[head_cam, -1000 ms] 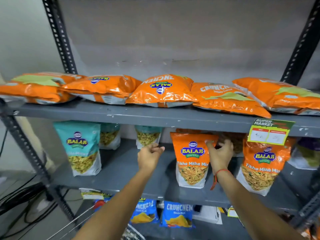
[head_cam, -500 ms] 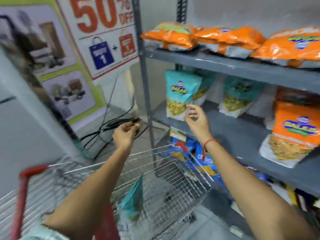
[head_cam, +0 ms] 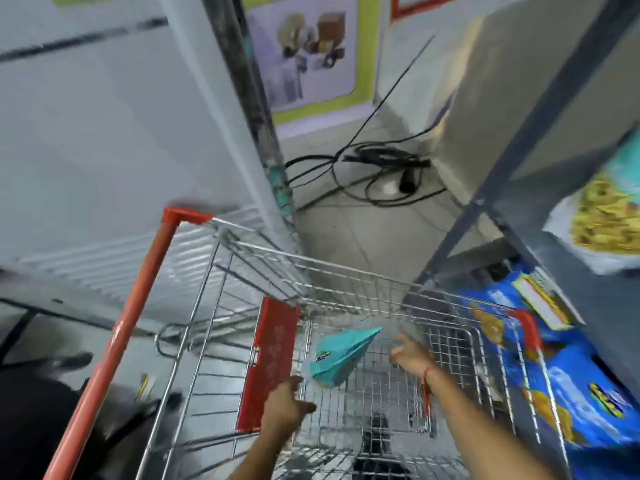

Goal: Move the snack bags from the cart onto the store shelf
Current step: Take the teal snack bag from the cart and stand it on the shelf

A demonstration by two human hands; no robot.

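Fingers [head_cam: 403,342] of the right hand [head_cam: 412,355] spread beside the teal snack bag [head_cam: 337,356] at the cart's [head_cam: 346,271] 12 o'clock; left hand [head_cam: 285,407] loosely open, empty, at the bag's 7. Blurred reaching risks snagging the wire basket or crushing the bag.

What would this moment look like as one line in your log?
phase: reaching into cart | left hand: open, near teal bag | right hand: open, beside bag | bag: in cart, not held
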